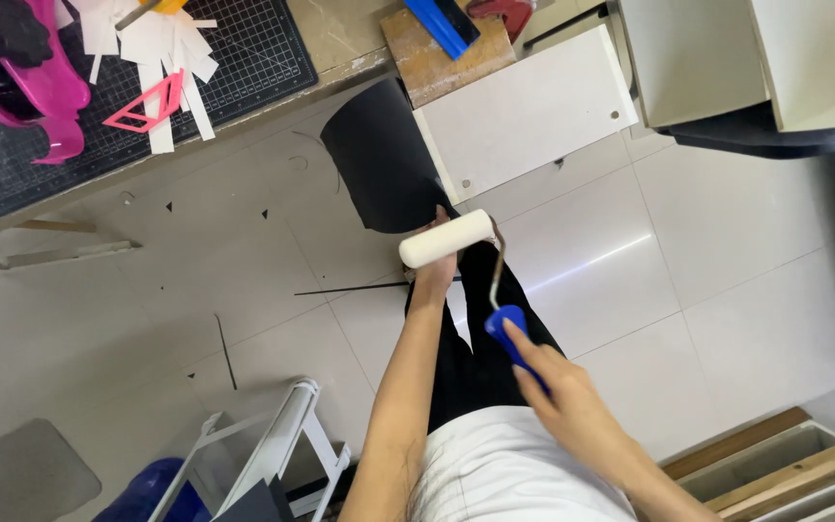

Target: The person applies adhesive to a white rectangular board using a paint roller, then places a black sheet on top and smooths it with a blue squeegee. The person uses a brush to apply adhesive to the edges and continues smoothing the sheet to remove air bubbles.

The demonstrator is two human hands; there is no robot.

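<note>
Right hand (572, 401) grip closed on the blue-handled white foam paint roller (448, 238); left hand (434, 275) behind it, grip unclear. Black curved sheet (379, 159) at twelve o'clock, white board (529, 111) at one.

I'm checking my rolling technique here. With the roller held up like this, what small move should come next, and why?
Probably lower the roller onto the black sheet. The right hand grips its blue handle and the white sleeve hangs in the air, while the left hand reaches under it toward the sheet's curled edge, which hangs off the white board. Whether that hand touches the sheet is hidden.
</note>
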